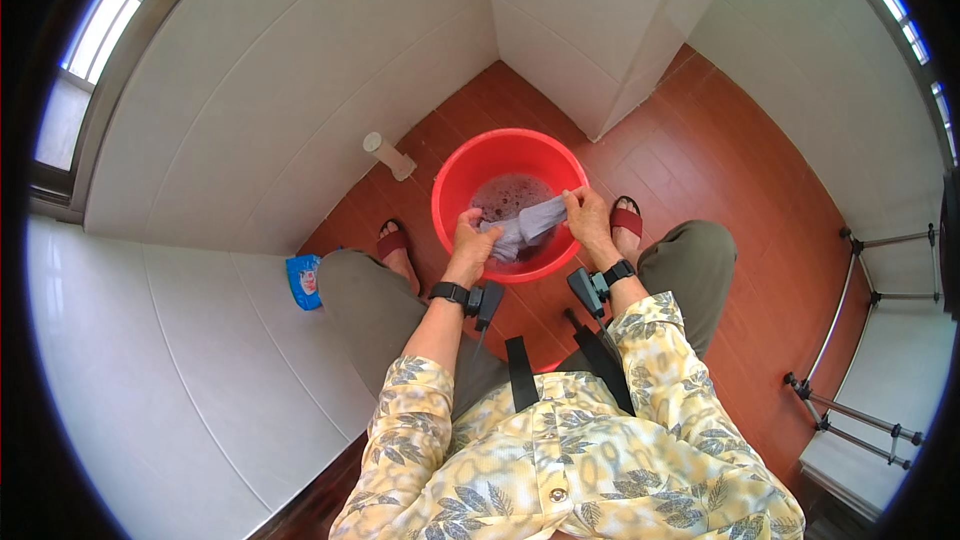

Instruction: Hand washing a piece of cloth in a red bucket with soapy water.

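Observation:
A wet grey cloth [536, 223], perhaps a sock, stretches between my two hands over a red plastic basin [480, 157]. My right hand [589, 217] pinches its upper end at the basin's right rim. At the left side of the basin, my left hand [474, 246] holds the bunched lower end between thumb and fingers. Below the cloth, soapy water [511, 195] with bubbles covers the basin's bottom. The cloth's lower folds hang close to the water; whether they touch it I cannot tell.
My sandalled feet flank the basin on a reddish wood-look floor [720, 165]. A short white pipe [388, 156] rises near the left wall. Beside my left knee stands a blue packet [304, 282] bearing writing. A metal tube rack [855, 397] is at the right.

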A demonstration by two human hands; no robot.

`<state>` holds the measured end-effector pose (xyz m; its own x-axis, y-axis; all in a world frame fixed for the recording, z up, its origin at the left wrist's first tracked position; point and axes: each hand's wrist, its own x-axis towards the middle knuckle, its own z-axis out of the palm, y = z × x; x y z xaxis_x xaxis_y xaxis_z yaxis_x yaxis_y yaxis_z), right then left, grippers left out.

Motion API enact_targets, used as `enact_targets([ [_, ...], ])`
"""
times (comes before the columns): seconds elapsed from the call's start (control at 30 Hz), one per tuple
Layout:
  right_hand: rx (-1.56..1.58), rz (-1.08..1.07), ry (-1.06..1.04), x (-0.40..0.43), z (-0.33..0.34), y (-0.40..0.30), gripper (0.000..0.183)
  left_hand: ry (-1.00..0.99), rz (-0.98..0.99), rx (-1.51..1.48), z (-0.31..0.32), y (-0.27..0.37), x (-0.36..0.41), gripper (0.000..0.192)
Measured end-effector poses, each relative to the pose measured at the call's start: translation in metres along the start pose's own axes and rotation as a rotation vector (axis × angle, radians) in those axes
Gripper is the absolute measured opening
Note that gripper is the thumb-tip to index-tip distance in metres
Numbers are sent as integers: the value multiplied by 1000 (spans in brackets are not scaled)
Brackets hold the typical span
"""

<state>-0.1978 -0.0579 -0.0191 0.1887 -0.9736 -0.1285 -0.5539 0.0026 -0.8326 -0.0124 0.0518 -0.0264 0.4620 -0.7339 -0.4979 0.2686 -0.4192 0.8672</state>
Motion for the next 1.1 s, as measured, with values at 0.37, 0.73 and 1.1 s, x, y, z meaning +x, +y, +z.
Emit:
enact_targets([
  [0.37,1157,522,-52,8,-22,-10,21,198,-48,-83,-31,4,7,41],
  [0.73,1203,344,-579,-21,-5,-68,16,83,563,936,-1,28,-29,45],
  [1.1,693,-50,-513,-14,0,-59,53,-355,417,324,4,82,-10,25],
])
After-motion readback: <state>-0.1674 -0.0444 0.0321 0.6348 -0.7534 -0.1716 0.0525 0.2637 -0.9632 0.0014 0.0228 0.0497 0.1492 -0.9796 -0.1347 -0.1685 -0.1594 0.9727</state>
